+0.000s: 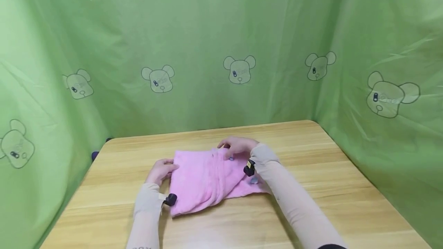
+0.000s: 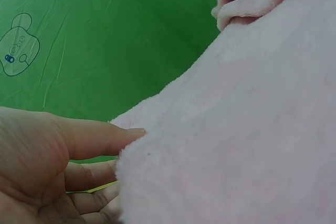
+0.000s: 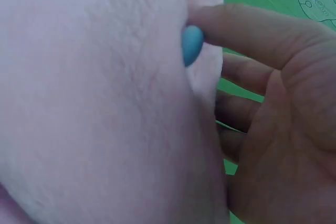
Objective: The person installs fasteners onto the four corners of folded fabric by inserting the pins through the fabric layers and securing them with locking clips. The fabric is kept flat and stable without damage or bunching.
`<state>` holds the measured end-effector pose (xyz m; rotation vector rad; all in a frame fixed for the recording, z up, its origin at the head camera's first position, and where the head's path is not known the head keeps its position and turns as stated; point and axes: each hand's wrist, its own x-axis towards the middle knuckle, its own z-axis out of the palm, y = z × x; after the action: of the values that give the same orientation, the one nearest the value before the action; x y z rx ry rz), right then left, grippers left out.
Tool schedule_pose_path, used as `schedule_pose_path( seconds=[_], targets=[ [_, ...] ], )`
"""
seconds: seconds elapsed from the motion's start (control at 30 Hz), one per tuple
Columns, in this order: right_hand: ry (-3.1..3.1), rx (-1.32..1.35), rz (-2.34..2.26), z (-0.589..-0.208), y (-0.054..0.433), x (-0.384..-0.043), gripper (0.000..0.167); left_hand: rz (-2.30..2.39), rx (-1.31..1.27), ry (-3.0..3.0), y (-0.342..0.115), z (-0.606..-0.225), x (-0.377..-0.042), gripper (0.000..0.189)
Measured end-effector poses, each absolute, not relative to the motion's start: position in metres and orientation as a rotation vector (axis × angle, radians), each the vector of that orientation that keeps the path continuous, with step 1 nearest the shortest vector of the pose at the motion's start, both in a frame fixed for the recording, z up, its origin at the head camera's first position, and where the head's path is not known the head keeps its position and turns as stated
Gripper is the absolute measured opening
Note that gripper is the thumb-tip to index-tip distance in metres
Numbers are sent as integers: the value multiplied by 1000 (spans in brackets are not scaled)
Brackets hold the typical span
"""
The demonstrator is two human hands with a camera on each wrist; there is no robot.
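Observation:
A pink fleecy cloth (image 1: 194,180), partly folded over itself, lies on the wooden table (image 1: 221,226). My left hand (image 1: 161,171) pinches its left edge, thumb on top and the other fingers underneath. At the far side of the cloth, my right hand (image 1: 238,145) grips the folded layers between thumb and fingers. Beside the right thumb, in the right wrist view, a smooth blue oval piece (image 3: 192,45) pokes out from the fold. Another bluish piece (image 1: 254,180) shows on the cloth's right part. The cloth's exact kind cannot be made out.
Green curtains (image 1: 200,30) printed with bear heads hang behind the table and along both sides. Small black wrist cameras (image 1: 170,199) sit close to the cloth. A dark object (image 1: 94,155) shows beyond the table's left edge.

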<state>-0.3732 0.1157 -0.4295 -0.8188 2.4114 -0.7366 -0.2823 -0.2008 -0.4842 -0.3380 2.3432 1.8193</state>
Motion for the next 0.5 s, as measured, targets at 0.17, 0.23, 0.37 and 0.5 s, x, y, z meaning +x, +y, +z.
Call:
schedule_pose_path(
  seconds=[0.17,0.23,0.37,0.5],
  targets=[
    [2450,-799,-745,-430,111,-369,64,1826,-340,2341,-200,-484,-282,51],
    [2444,-808,-755,-429,110,-368,53,1824,-338,2344,-200,-484,-282,51],
    [2371,-829,-846,-428,112,-366,24,1814,-330,2354,-201,-485,-283,52],
    [2349,-850,-948,-425,122,-365,16,1822,-325,2352,-201,-486,-283,53]
  ],
)
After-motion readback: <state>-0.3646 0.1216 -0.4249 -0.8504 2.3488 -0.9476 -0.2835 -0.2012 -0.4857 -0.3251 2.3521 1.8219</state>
